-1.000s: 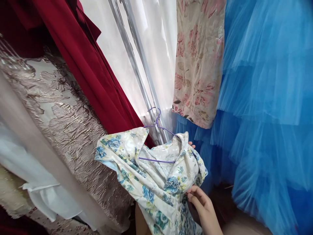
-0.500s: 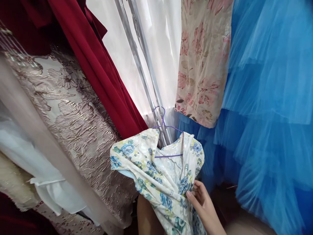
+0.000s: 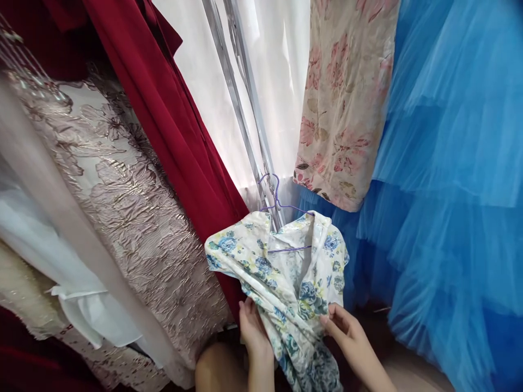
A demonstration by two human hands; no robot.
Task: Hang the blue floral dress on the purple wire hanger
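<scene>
A white dress with blue roses and short sleeves sits on a purple wire hanger. Its wrap front sags in folds, and its lower part runs down out of the picture. My left hand holds the dress at its left side, some of the fingers hidden by the cloth. At the opposite side of the waist, my right hand pinches the fabric between thumb and fingers.
A dark red garment and a textured beige-pink one hang on the left. Metal poles stand before a white curtain. A pink-flowered garment and blue tulle hang on the right.
My left hand has come into view and taken hold of the dress's left side. The dress and hanger have shifted slightly right; my right hand keeps its grip.
</scene>
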